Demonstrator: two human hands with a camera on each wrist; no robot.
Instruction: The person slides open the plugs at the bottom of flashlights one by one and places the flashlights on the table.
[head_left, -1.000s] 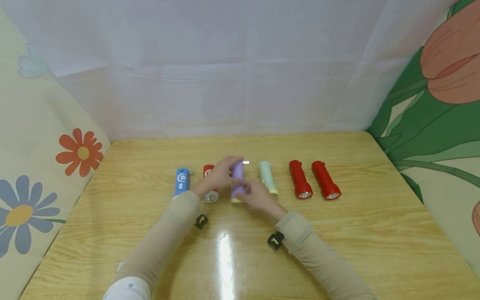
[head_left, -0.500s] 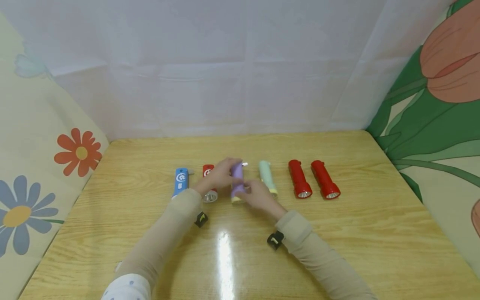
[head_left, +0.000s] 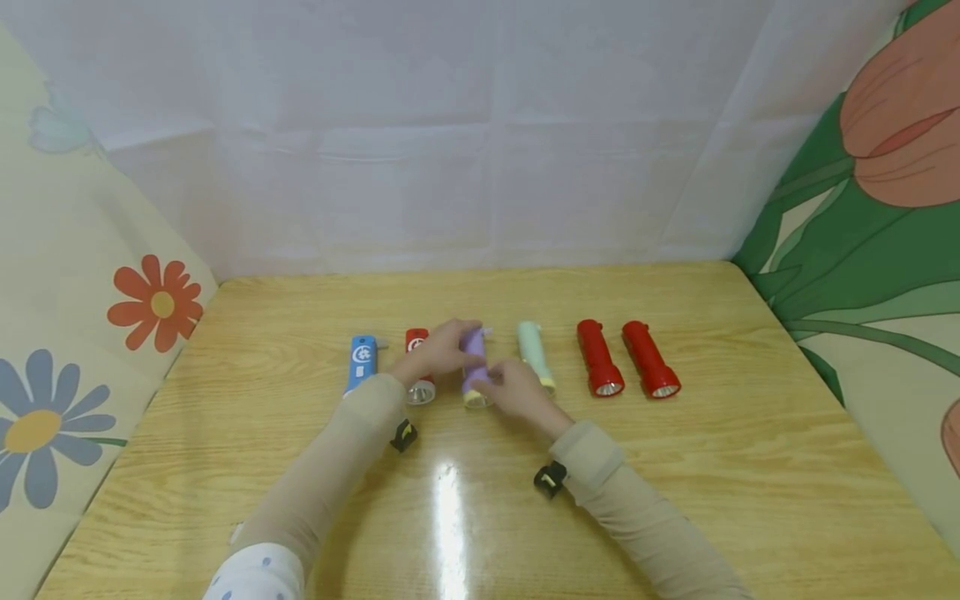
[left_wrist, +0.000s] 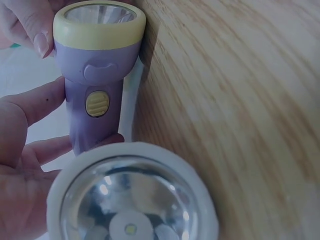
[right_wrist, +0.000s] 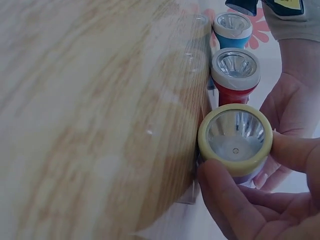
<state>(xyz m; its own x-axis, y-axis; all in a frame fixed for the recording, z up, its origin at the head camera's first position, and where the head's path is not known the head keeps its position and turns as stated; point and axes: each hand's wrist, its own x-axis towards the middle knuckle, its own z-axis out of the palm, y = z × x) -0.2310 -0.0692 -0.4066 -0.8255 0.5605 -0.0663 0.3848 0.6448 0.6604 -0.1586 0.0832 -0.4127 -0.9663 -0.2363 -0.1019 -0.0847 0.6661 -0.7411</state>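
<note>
A purple flashlight (head_left: 474,380) with a pale yellow rim lies between the two hands at the middle of the row, lens toward the person. The left hand (head_left: 442,347) grips its tail end, thumb and fingers on opposite sides of the barrel. At the head end, the right hand (head_left: 519,390) pinches the yellow rim between thumb and fingers, as the right wrist view shows. A yellow switch (left_wrist: 97,103) faces up on the barrel in the left wrist view. Just left, a red flashlight (head_left: 422,392) with a white rim is partly hidden under the left hand.
A blue flashlight (head_left: 363,362) lies at the row's left end, partly behind the left sleeve. Right of the hands lie a mint-green flashlight (head_left: 534,350) and two all-red flashlights, one (head_left: 597,354) beside the other (head_left: 649,357). A white cloth (head_left: 480,167) backs the wooden table (head_left: 712,467).
The purple flashlight has turned slightly in the hands; its lens end shows a little more and the small tab at its tail sits lower. Both hands have hardly moved; the other flashlights lie still.
</note>
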